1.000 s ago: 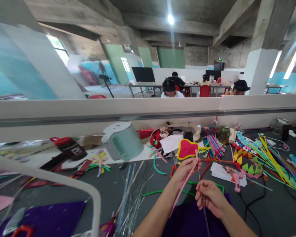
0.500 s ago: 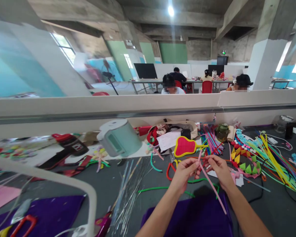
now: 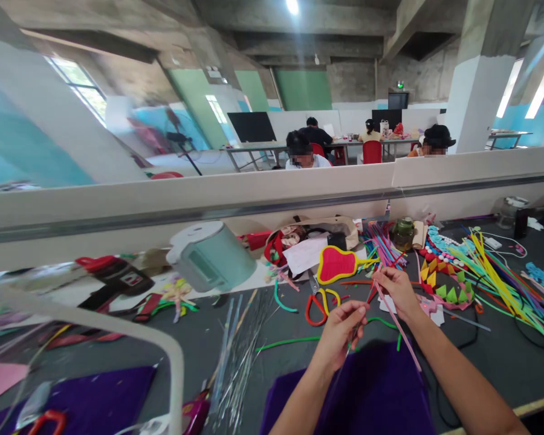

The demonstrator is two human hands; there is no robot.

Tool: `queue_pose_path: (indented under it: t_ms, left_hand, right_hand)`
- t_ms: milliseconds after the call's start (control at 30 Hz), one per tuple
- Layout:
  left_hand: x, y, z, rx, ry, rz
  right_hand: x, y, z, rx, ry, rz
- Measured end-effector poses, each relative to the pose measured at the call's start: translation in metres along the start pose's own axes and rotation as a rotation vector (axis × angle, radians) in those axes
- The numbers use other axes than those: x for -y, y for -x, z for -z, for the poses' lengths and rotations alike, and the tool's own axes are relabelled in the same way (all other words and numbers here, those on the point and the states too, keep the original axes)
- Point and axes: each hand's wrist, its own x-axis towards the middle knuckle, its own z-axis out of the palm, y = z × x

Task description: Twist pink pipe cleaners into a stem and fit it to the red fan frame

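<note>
Dark counter [image 3: 492, 368] | pink strip [image 3: 407, 344], slanting above purple cloth [image 3: 381, 393]: upper end pinched, right hand [image 3: 401, 296] | thin strand [image 3: 346, 354]: fingers closed, left hand [image 3: 338, 335] | both probably light, pliable, kinkable; best held near bends.

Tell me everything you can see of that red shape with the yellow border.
The red shape is broad and rounded at the left and narrows to the right. Its thick border is bright yellow and looks fuzzy, like craft stems. Yellow stems stick out from the narrow end towards a multicoloured bundle. It lies beside white paper, just beyond the scissors. Neither the left hand nor the right hand touches it.
</note>
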Motion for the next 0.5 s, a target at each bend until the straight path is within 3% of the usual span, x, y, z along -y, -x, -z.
queue_pose_path:
  t_ms: [200,500]
  left_hand:
    - [0.015,0.011,0.009,0.051,0.032,0.045]
    - [0.015,-0.002,0.004,-0.002,0.165,0.002]
  right_hand:
    - [0.001,0.0,0.001,-0.026,0.036,-0.007]
    - [-0.01,0.023,-0.006,0.135,0.126,-0.038]
